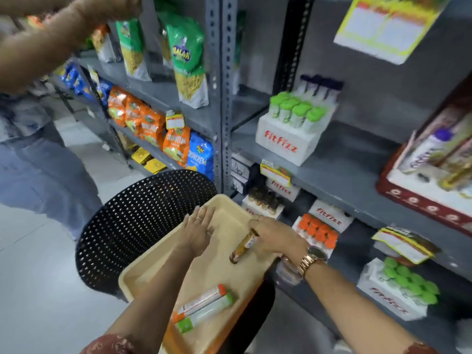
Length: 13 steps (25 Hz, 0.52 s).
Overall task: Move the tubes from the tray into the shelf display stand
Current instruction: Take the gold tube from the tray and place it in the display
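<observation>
A beige tray [153, 267] rests on a black perforated chair. My right hand [275, 237] is shut on a brown tube [242, 247] that lies slanted in the tray's middle. My left hand [198, 229] lies flat and open on the tray's far part, holding nothing. Two more tubes lie side by side near the tray's front: one with orange ends [199, 301] and one with green ends [207, 312]. On the grey shelf to the right stand white Fitfizz display stands: one with brown tubes [264, 200], one with orange caps [319, 231], one with green caps [297, 116].
The black chair back [138, 226] curves behind the tray. Another person's arm [51, 39] reaches across the upper left toward snack bags [189, 60]. A lower Fitfizz stand with green caps [406, 284] sits at the right. A red box [429, 180] occupies the right shelf.
</observation>
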Available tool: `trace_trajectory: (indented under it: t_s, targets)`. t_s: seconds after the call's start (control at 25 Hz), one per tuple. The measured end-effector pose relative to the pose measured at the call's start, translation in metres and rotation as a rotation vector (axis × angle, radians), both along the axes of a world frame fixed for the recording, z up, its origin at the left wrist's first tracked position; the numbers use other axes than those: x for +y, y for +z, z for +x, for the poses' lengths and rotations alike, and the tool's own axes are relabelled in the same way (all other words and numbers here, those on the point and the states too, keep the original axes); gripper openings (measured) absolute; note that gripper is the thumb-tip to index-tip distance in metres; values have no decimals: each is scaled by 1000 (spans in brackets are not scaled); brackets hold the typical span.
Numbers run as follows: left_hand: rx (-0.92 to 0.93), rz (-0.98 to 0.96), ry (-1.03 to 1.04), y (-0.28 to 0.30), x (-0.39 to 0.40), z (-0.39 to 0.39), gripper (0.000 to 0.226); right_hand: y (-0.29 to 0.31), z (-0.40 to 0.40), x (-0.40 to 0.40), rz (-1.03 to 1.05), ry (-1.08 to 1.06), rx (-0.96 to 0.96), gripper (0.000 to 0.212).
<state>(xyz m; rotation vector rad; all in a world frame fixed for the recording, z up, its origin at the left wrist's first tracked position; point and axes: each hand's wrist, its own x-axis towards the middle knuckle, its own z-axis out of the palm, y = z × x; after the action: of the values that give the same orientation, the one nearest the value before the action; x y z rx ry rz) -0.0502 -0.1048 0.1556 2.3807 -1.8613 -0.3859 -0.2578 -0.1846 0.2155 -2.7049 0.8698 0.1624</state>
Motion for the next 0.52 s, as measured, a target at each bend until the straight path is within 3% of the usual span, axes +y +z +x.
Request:
trace_trajectory:
  t_s: [0.52]
  targets:
    - [30,-347,-537,106,-137,-172,60,171,-181,-58,-112,-632,-249,15]
